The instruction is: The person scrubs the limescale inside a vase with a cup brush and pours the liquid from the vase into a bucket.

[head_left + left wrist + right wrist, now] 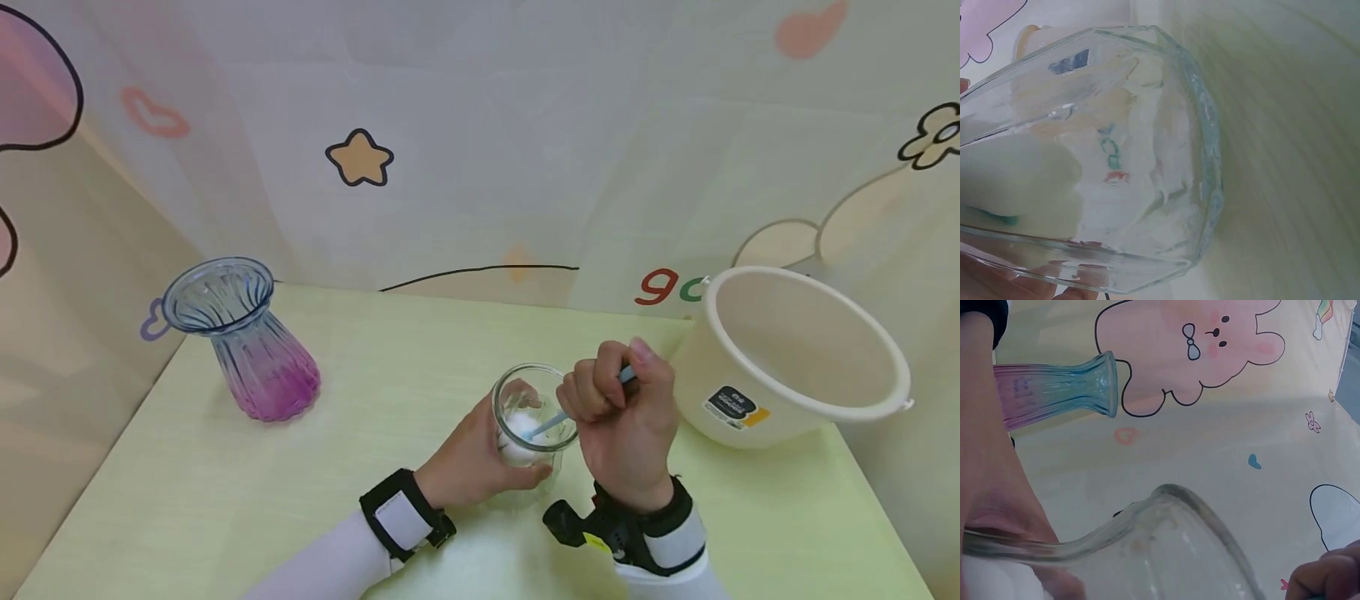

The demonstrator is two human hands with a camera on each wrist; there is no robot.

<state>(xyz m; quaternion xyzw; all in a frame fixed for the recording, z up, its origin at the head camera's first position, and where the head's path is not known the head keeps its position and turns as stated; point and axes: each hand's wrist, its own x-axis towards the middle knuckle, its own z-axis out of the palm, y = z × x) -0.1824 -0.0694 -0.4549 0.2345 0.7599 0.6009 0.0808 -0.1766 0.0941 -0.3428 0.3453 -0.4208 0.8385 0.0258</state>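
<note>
In the head view my left hand (471,458) grips a clear glass jar (535,367) around its side, the jar's mouth tilted toward me. My right hand (622,421) is wrapped around the light blue handle of a sponge bottle brush (551,424). The brush's white head sits inside the jar and shows through the glass. Faceted walls and a thick base of the jar fill much of the left wrist view, with the white head (1029,181) deeper toward the mouth. In the right wrist view the jar's rim (1175,490) is close, and fingers show at the lower right.
A ribbed blue-to-pink glass vase (266,367) stands on the left of the pale yellow-green table (390,358). To the right, close by my right hand, is a cream bucket (697,392) with a label. A printed curtain (465,167) hangs behind the table.
</note>
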